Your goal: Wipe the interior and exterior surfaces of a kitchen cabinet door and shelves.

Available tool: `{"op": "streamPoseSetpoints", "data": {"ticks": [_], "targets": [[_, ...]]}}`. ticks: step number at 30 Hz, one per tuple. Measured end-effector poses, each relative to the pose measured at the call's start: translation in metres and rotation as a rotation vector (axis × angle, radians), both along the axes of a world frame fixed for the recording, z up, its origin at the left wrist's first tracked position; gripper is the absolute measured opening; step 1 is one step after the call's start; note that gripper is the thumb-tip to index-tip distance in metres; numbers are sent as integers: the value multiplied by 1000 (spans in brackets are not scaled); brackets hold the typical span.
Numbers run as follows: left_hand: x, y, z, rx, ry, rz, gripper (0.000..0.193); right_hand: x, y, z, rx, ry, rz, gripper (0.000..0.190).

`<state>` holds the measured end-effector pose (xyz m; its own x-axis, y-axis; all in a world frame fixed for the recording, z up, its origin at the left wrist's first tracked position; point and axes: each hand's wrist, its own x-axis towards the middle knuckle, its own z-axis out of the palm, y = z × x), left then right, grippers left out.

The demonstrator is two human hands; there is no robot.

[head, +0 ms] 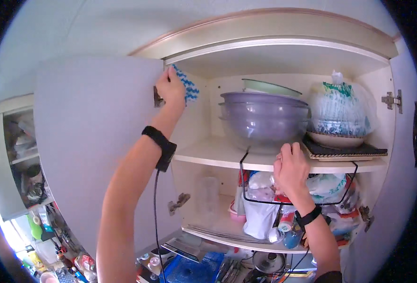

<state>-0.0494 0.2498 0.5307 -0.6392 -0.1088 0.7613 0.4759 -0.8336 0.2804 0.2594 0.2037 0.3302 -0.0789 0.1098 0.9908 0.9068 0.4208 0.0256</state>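
Note:
My left hand (171, 85) is raised at the upper left inner edge of an open wall cabinet, closed on a blue-and-white patterned cloth (190, 86) that hangs beside the fingers against the side wall. My right hand (292, 169) rests at the front edge of the middle shelf (208, 155), fingers curled; whether it grips the edge is hidden. Behind it, stacked purple translucent bowls (265, 113) stand on that shelf with a pale green bowl (270, 87) tilted on top. To their right, a plastic-wrapped bundle (337, 106) sits on a dish above a black board (346, 150).
A black wire rack (243, 177) hangs under the middle shelf. Below are plastic bags (259, 219), jars and a clear container (207, 194). Open doors (102, 141) flank the cabinet. Beneath it lie a blue mat (194, 269) and a lidded pan (268, 261). A cable runs from each wristband.

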Motion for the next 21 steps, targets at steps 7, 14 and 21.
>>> {"op": "streamPoseSetpoints", "data": {"ticks": [7,14,21], "targets": [[19,1,4,-92,-88,154,38,0,-1,0,12,-8,2,15],[3,15,8,-384,-284,-829,39,-2,0,0,18,-15,-23,22],[26,-6,16,-309,-201,-782,37,6,5,-3,-6,-11,-38,22]]}}
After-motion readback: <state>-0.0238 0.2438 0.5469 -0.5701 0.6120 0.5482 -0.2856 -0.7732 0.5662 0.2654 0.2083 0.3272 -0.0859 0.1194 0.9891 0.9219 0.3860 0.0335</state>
